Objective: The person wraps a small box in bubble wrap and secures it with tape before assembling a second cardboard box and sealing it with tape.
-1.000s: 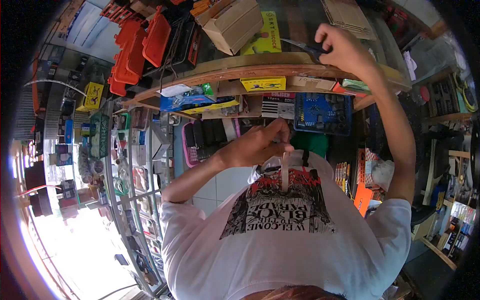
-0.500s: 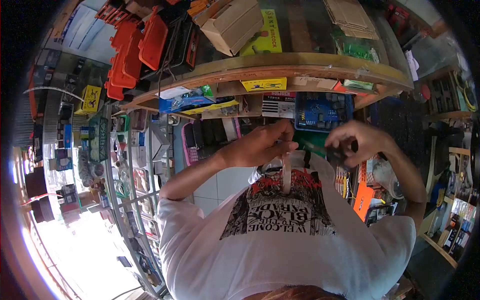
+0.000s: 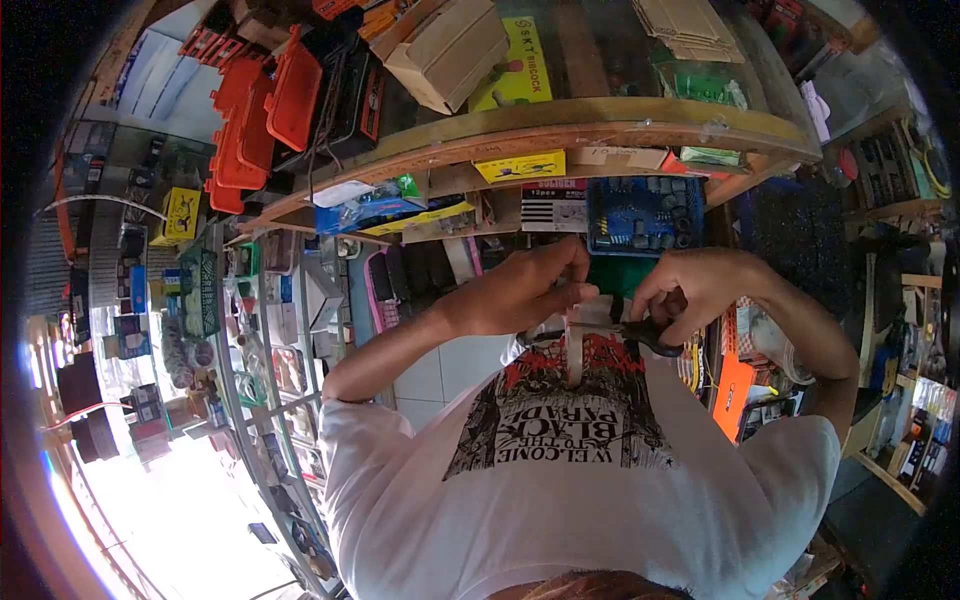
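Quite narrow and pale, the strip (image 3: 574,362) beside black-handled scissors (image 3: 658,340).

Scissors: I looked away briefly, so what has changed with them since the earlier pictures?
The right hand has brought the scissors back from the counter's edge to the pale strip. The left hand stays in place, still pinching the strip's end.

head view; from above; facing forward, down; near shirt (image 3: 580,500)
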`<action>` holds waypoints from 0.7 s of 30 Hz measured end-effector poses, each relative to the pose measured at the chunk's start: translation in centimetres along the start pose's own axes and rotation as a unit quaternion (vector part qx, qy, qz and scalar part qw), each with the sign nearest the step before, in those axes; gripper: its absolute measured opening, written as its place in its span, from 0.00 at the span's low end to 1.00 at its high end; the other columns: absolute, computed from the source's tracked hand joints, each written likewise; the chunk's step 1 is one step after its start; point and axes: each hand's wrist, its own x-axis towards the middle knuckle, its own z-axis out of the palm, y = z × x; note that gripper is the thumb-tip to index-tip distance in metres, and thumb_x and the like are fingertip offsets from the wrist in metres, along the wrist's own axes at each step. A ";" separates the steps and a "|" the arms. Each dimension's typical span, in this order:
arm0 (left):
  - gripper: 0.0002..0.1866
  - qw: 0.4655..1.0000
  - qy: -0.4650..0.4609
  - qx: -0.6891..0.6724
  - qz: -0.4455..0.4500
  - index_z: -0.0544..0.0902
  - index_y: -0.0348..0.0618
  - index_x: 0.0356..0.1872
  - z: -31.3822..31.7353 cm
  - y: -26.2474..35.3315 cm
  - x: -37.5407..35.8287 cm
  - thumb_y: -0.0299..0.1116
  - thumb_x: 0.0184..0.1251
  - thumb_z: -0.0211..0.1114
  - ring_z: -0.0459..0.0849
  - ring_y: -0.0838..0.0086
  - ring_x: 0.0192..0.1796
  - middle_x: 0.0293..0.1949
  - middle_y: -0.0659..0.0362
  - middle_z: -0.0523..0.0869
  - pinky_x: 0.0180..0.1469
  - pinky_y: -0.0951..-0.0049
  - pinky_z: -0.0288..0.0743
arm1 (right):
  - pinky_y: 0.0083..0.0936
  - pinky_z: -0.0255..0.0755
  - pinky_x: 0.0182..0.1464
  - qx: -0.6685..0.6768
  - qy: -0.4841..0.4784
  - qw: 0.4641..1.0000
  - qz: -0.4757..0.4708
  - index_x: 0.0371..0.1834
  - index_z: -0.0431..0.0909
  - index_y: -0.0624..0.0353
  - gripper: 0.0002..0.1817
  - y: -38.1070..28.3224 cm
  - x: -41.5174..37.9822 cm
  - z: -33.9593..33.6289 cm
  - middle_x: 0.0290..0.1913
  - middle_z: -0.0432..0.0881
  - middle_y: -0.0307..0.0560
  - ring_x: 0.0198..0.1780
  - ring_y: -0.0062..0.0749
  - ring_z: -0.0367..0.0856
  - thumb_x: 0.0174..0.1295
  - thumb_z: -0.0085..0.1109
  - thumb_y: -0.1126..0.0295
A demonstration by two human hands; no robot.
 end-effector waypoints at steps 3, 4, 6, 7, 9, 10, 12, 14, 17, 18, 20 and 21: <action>0.13 0.990 0.020 0.125 0.066 0.68 0.41 0.45 0.2 -0.5 -0.2 0.38 0.79 0.61 0.86 0.70 0.42 0.37 0.56 0.83 0.42 0.67 0.79 | 0.27 0.78 0.37 -0.040 -0.038 0.998 0.008 0.55 0.81 0.68 0.27 0.0 0.3 -0.6 0.37 0.88 0.48 0.33 0.26 0.84 0.55 0.73 0.63; 0.14 0.992 0.013 0.105 0.065 0.68 0.41 0.46 0.3 -0.9 -0.2 0.37 0.77 0.63 0.86 0.70 0.43 0.37 0.56 0.83 0.42 0.67 0.79 | 0.26 0.78 0.37 -0.054 -0.036 0.998 0.001 0.56 0.81 0.68 0.27 0.1 0.4 -0.7 0.37 0.88 0.48 0.33 0.26 0.84 0.55 0.73 0.63; 0.17 0.996 -0.002 0.065 0.063 0.67 0.42 0.48 0.7 -1.9 -0.2 0.36 0.74 0.68 0.87 0.69 0.45 0.38 0.56 0.84 0.44 0.66 0.79 | 0.26 0.78 0.37 -0.081 -0.031 0.996 -0.014 0.56 0.81 0.68 0.27 0.6 0.5 -0.6 0.37 0.88 0.48 0.34 0.26 0.84 0.56 0.72 0.62; 0.19 0.997 0.009 0.040 0.072 0.66 0.42 0.49 0.9 -2.0 -0.3 0.35 0.71 0.70 0.88 0.69 0.46 0.39 0.56 0.85 0.45 0.67 0.79 | 0.27 0.79 0.38 -0.068 -0.028 0.997 -0.014 0.57 0.80 0.68 0.27 0.8 0.6 -0.6 0.37 0.88 0.48 0.34 0.26 0.84 0.56 0.72 0.62; 0.25 0.996 0.031 -0.012 0.088 0.65 0.44 0.50 1.3 -2.2 -0.6 0.33 0.66 0.75 0.88 0.70 0.47 0.41 0.57 0.86 0.46 0.67 0.80 | 0.27 0.79 0.38 -0.043 -0.021 0.999 -0.012 0.57 0.80 0.67 0.27 1.4 0.6 -0.5 0.38 0.88 0.49 0.34 0.27 0.84 0.57 0.71 0.63; 0.26 0.998 0.037 -0.033 0.049 0.65 0.44 0.51 1.6 -2.3 -0.7 0.33 0.64 0.76 0.88 0.70 0.48 0.42 0.57 0.87 0.47 0.68 0.80 | 0.27 0.79 0.39 -0.042 -0.023 0.999 0.003 0.58 0.80 0.67 0.27 1.5 0.6 -0.6 0.38 0.89 0.49 0.35 0.28 0.85 0.57 0.71 0.63; 0.29 0.996 0.046 -0.074 -0.027 0.64 0.45 0.51 2.3 -2.6 -0.8 0.32 0.61 0.79 0.89 0.71 0.49 0.44 0.57 0.87 0.50 0.68 0.81 | 0.29 0.80 0.41 -0.039 -0.025 0.998 0.036 0.58 0.80 0.66 0.28 1.6 0.4 -0.7 0.39 0.89 0.50 0.36 0.30 0.86 0.57 0.71 0.63; 0.29 0.991 0.061 -0.097 -0.074 0.64 0.45 0.52 2.8 -3.0 -0.5 0.31 0.61 0.79 0.89 0.72 0.49 0.46 0.58 0.88 0.52 0.68 0.81 | 0.31 0.80 0.42 -0.051 -0.008 0.998 0.029 0.58 0.79 0.67 0.27 1.4 0.1 -0.8 0.40 0.89 0.52 0.37 0.32 0.87 0.57 0.72 0.63; 0.29 0.983 0.093 -0.136 -0.078 0.64 0.45 0.52 3.8 -4.4 -0.1 0.31 0.61 0.79 0.89 0.71 0.49 0.45 0.59 0.88 0.55 0.67 0.82 | 0.26 0.78 0.36 -0.086 0.034 0.996 -0.011 0.55 0.81 0.66 0.25 1.4 -0.4 -0.8 0.36 0.89 0.49 0.32 0.27 0.86 0.55 0.73 0.66; 0.29 0.981 0.105 -0.149 -0.068 0.64 0.45 0.52 4.1 -4.9 -0.1 0.31 0.61 0.79 0.89 0.71 0.49 0.44 0.59 0.87 0.55 0.67 0.82 | 0.23 0.77 0.33 -0.101 0.050 0.993 -0.030 0.53 0.82 0.66 0.24 1.4 -0.7 -0.9 0.34 0.89 0.46 0.29 0.23 0.85 0.54 0.74 0.67; 0.29 0.988 0.135 -0.070 0.010 0.63 0.46 0.52 4.6 -5.5 0.0 0.28 0.62 0.77 0.88 0.70 0.49 0.44 0.57 0.86 0.56 0.66 0.82 | 0.24 0.76 0.32 -0.188 0.099 0.977 -0.005 0.53 0.82 0.63 0.24 0.4 -1.9 -1.7 0.34 0.89 0.46 0.28 0.25 0.85 0.53 0.74 0.67; 0.28 0.986 0.149 -0.058 0.047 0.62 0.45 0.52 4.8 -5.8 0.0 0.26 0.63 0.76 0.88 0.70 0.50 0.43 0.56 0.86 0.56 0.66 0.81 | 0.24 0.76 0.32 -0.230 0.123 0.965 0.007 0.53 0.82 0.62 0.24 -0.4 -2.8 -2.4 0.34 0.89 0.46 0.28 0.25 0.86 0.52 0.74 0.67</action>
